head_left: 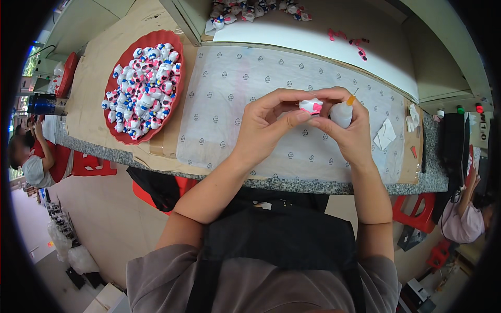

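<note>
My left hand point(266, 122) and my right hand point(350, 130) meet above a white patterned sheet point(235, 104) on the workbench. Between the fingertips of both hands sits a small white figurine with pink parts point(311, 106). My right hand also grips a small white glue bottle with an orange nozzle point(344, 110), its tip pointing up. A red oval tray point(117, 138) heaped with several similar white, pink and blue figurines lies to the left.
More figurines point(245, 13) lie at the back on a white surface, with small pink pieces point(347, 39) to the right. White paper scraps point(386, 133) lie near my right hand. Red stools point(417, 211) stand below the bench edge. Other people sit far left and far right.
</note>
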The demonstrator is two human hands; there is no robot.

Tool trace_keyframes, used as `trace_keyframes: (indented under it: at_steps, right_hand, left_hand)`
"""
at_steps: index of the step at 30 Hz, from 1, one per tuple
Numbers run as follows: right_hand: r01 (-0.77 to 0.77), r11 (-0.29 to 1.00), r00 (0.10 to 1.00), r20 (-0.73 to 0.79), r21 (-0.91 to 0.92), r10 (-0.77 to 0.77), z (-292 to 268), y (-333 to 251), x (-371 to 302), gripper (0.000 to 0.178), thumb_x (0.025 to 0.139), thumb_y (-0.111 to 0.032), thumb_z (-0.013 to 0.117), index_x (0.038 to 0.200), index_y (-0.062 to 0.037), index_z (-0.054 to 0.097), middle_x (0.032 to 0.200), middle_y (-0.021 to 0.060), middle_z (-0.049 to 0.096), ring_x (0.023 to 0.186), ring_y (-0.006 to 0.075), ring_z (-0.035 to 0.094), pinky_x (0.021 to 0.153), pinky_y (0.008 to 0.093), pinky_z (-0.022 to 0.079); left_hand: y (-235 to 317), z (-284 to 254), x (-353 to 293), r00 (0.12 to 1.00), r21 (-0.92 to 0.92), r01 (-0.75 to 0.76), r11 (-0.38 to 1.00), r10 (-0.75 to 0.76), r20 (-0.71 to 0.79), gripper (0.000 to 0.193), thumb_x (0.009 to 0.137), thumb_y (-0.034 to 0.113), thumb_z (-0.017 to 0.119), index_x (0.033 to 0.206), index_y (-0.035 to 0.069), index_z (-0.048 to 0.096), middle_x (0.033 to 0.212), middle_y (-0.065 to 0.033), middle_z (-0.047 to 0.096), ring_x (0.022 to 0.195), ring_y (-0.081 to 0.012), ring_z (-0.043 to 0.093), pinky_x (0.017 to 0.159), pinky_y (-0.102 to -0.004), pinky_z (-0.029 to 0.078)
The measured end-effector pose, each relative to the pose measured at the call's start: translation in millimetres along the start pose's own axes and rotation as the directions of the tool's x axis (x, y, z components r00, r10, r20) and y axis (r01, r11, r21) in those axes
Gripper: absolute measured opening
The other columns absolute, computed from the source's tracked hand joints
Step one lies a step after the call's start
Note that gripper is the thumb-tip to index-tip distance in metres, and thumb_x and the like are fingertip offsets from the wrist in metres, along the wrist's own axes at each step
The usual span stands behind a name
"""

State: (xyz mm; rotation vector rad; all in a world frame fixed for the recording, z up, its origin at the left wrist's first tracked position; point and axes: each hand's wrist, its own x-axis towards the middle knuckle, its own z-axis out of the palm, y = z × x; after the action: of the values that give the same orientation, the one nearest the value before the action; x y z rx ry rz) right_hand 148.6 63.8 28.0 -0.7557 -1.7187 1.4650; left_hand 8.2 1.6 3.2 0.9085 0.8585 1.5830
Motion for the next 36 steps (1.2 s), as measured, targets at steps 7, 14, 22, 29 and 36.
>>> trace_keyframes:
  at_steps: [7, 14, 22, 29, 36]
  right_hand:
    - [0.081, 0.997, 0.996, 0.040, 0.002, -0.081, -6, 8, -2, 0.022, 0.064, -0.002, 0.069, 0.084, -0.0021, 0.060, 0.075, 0.0022, 0.054, 0.063, 0.0077, 0.047, 0.058, 0.0193, 0.038]
    - [-0.050, 0.999, 0.999, 0.018, -0.008, 0.051, -8, 2, -6, 0.021, 0.065, -0.004, 0.069, 0.084, -0.0007, 0.059, 0.075, 0.0013, 0.054, 0.064, 0.0063, 0.049, 0.058, 0.0189, 0.039]
    - [-0.042, 0.999, 0.999, 0.024, 0.033, 0.041, -11, 5, -3, 0.020, 0.068, -0.002, 0.066, 0.087, -0.0009, 0.059, 0.072, 0.0006, 0.053, 0.063, 0.0050, 0.048, 0.056, 0.0173, 0.038]
    - [-0.131, 0.988, 0.990, 0.070, 0.076, 0.126, -10, 5, 1, 0.020, 0.064, 0.000, 0.065, 0.082, -0.0001, 0.059, 0.071, 0.0007, 0.052, 0.066, 0.0073, 0.047, 0.058, 0.0194, 0.037]
    - [-0.066, 0.995, 0.995, 0.081, 0.070, 0.060, -16, 10, -12, 0.024, 0.056, -0.004, 0.073, 0.075, -0.0023, 0.057, 0.067, 0.0008, 0.048, 0.062, 0.0092, 0.043, 0.057, 0.0210, 0.032]
  left_hand:
    - [-1, -4, 0, 0.993, 0.116, -0.091, 0.989, 0.083, 0.079, 0.024, 0.073, -0.002, 0.058, 0.097, 0.001, 0.059, 0.091, -0.0073, 0.058, 0.084, -0.0113, 0.053, 0.074, -0.0235, 0.043]
    - [3, 0, -2, 0.994, 0.018, 0.090, 0.996, -0.091, 0.063, 0.025, 0.075, 0.000, 0.057, 0.100, 0.002, 0.057, 0.094, -0.0064, 0.059, 0.086, -0.0118, 0.054, 0.076, -0.0234, 0.044]
    - [-3, 5, -1, 0.997, 0.215, -0.075, 0.974, 0.073, 0.018, 0.025, 0.077, 0.001, 0.056, 0.101, 0.003, 0.057, 0.092, -0.0056, 0.058, 0.082, -0.0110, 0.056, 0.073, -0.0238, 0.046]
    - [-5, 3, -4, 0.998, 0.116, -0.063, 0.991, 0.064, 0.000, 0.023, 0.074, 0.001, 0.058, 0.097, 0.002, 0.059, 0.091, -0.0064, 0.056, 0.080, -0.0099, 0.054, 0.070, -0.0222, 0.045]
    - [-1, -1, -10, 0.985, 0.213, -0.142, 0.967, 0.117, 0.127, 0.018, 0.067, 0.000, 0.063, 0.085, 0.003, 0.062, 0.083, -0.0049, 0.058, 0.077, -0.0108, 0.054, 0.066, -0.0231, 0.042]
